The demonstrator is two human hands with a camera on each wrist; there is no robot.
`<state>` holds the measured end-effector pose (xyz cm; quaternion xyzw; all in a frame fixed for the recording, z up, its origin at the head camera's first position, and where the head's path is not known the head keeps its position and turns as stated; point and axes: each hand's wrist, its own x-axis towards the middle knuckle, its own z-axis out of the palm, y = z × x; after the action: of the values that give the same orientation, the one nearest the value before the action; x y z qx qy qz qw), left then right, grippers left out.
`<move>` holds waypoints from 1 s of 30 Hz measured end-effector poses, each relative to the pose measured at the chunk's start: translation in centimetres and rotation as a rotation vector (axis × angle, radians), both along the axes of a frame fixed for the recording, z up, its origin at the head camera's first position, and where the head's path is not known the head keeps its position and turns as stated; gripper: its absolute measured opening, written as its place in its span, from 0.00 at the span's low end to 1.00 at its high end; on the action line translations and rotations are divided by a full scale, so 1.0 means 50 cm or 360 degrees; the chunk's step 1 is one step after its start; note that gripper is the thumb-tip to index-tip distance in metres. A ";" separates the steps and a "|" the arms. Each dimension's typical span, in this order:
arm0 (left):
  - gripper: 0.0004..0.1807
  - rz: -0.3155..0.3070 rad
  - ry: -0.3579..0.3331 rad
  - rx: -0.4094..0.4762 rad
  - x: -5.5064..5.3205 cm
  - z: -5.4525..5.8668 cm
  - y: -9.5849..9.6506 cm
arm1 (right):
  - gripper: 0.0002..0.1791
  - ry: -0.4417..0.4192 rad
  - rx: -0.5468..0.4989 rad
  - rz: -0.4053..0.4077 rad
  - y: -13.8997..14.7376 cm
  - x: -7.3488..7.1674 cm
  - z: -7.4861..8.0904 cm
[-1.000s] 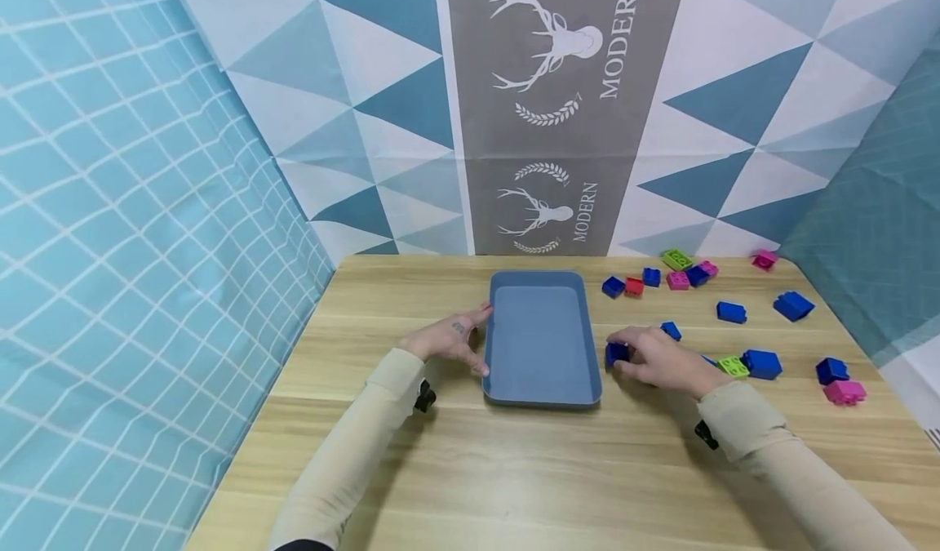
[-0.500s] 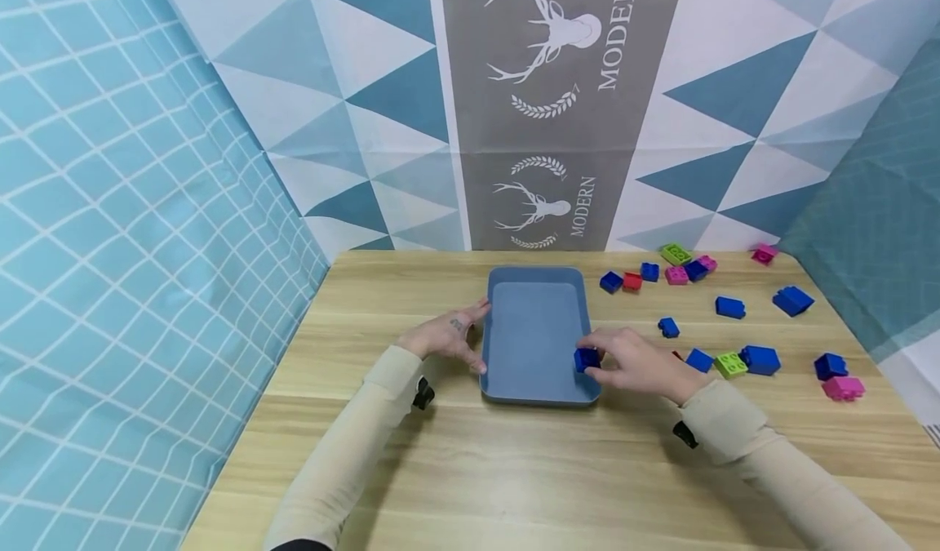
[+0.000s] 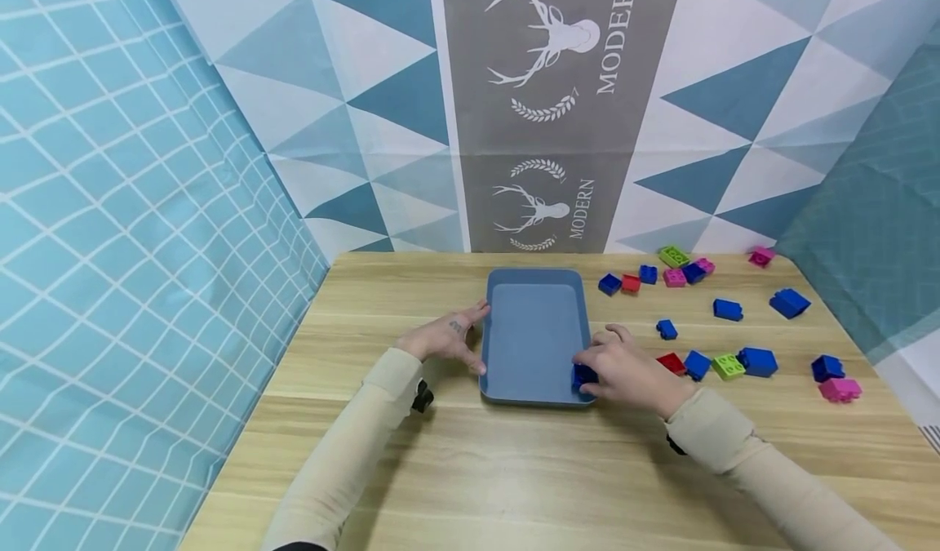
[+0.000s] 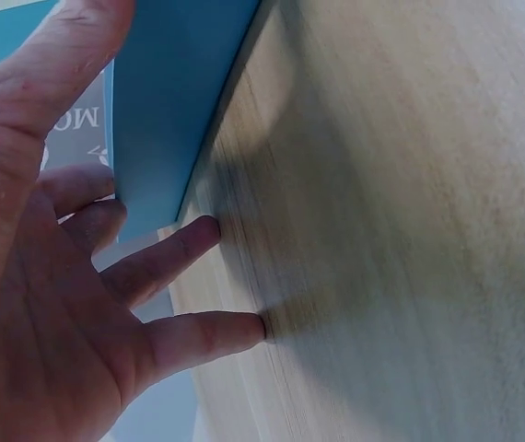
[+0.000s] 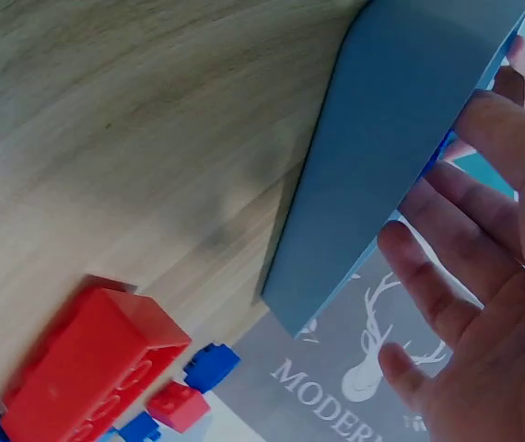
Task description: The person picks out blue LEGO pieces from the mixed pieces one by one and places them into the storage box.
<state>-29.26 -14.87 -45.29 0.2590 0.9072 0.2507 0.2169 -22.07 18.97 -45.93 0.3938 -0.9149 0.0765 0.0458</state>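
A blue-grey rectangular tray [image 3: 534,331] lies on the wooden table. At its near right corner, my right hand [image 3: 630,371] pinches a dark blue toy building brick [image 3: 583,378] between thumb and fingers, inside the rim. The tray wall [image 5: 382,138] hides most of that brick in the right wrist view. My left hand [image 3: 445,337] stays at the tray's left side, thumb and fingers spread against the rim. In the left wrist view, two fingertips of the left hand [image 4: 69,313] reach down to the tabletop beside the tray.
Right of the tray, a red brick [image 3: 671,363], a blue brick [image 3: 697,364] and a lime green brick [image 3: 729,366] lie in a row. More blue, pink, red and green bricks are scattered toward the back right. Patterned cloth walls [image 3: 382,126] stand behind and beside the table.
My right hand has picked up the blue brick from the table right of the tray, carried it left over the rim and lowered it into the near right corner. The left hand stays put.
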 end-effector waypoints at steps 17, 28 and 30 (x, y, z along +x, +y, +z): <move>0.68 0.0032 -0.0053 0.0060 0.003 -0.002 0.006 | 0.14 -0.0438 -0.0013 -0.0137 -0.012 -0.019 0.007; 0.68 0.0040 -0.0053 0.0048 0.006 -0.006 0.003 | 0.22 -0.0571 0.0089 -0.0136 -0.022 -0.022 0.022; 0.68 0.0033 -0.0042 0.0046 0.007 -0.006 0.006 | 0.22 -0.0598 0.0035 -0.0084 -0.016 -0.026 0.026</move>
<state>-28.90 -14.57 -45.61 0.2494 0.9031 0.2696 0.2225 -23.35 18.18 -44.65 0.3489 -0.9181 0.1374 -0.1282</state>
